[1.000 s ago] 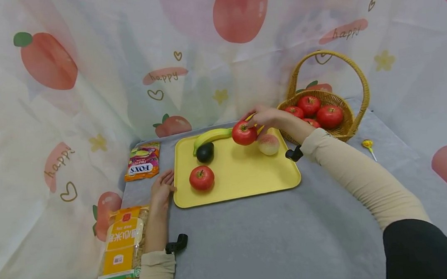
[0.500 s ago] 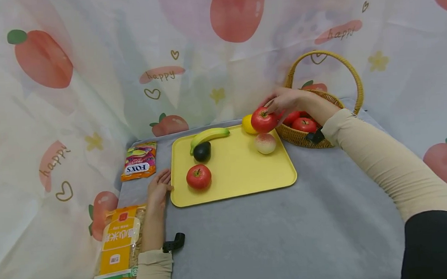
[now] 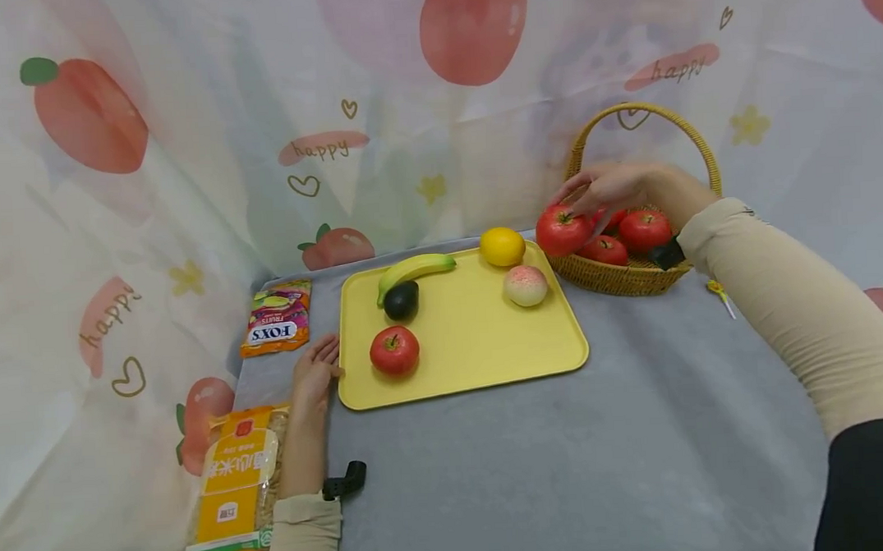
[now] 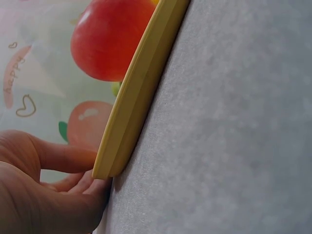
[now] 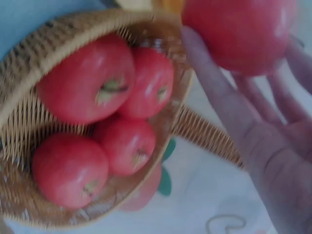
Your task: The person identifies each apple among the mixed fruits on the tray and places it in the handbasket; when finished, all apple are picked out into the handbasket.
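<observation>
My right hand (image 3: 618,187) holds a red apple (image 3: 561,231) from above, over the left rim of the wicker basket (image 3: 619,280). In the right wrist view, the fingers and thumb curve round that apple (image 5: 239,34), beside several more apples (image 5: 87,83) in the basket. At the left edge of the yellow tray (image 3: 482,348), my left hand (image 3: 316,375) grips the rim, with its thumb on the edge in the left wrist view. A second apple (image 3: 395,351), an avocado (image 3: 401,300), a banana (image 3: 419,266), a lemon (image 3: 503,246) and a peach (image 3: 526,286) lie on the tray.
A candy bag (image 3: 276,317) lies left of the tray, and a yellow grain packet (image 3: 232,486) beside the left forearm. To the right of the basket is a lollipop (image 3: 719,296). The basket's tall handle (image 3: 645,108) arches above it. A printed curtain hangs behind.
My right hand has carried the apple rightward from above the tray to the basket's left rim, uncovering the lemon. My left hand stays at the tray's edge.
</observation>
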A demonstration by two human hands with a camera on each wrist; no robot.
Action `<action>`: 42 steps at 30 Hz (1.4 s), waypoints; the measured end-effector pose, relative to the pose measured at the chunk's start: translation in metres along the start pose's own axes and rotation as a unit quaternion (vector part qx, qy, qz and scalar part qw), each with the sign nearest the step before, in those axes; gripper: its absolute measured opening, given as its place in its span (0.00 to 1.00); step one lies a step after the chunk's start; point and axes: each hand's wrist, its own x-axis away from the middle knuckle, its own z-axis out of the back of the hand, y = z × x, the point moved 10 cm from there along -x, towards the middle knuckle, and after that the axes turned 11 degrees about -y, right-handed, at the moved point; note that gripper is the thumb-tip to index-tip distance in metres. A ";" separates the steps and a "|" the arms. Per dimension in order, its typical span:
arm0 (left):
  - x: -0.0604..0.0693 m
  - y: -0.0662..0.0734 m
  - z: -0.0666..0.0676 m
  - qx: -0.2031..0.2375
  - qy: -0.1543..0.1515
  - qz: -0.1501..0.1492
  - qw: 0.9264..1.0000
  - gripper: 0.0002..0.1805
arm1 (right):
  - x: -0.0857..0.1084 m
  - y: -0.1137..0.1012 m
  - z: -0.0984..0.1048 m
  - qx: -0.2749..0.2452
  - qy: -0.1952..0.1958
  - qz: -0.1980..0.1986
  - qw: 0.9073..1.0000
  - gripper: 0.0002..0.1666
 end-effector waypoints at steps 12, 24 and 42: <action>0.000 -0.001 0.000 0.000 0.008 -0.005 1.000 0.44 | 0.022 0.008 0.012 0.010 -0.061 -0.004 0.998 0.36; 0.005 0.000 0.001 0.004 0.010 -0.003 1.000 0.44 | 0.032 0.020 0.022 0.045 -0.109 -0.064 0.991 0.35; 0.011 -0.002 -0.004 0.002 0.008 0.004 1.000 0.44 | 0.033 0.031 0.016 0.083 -0.146 -0.135 0.976 0.32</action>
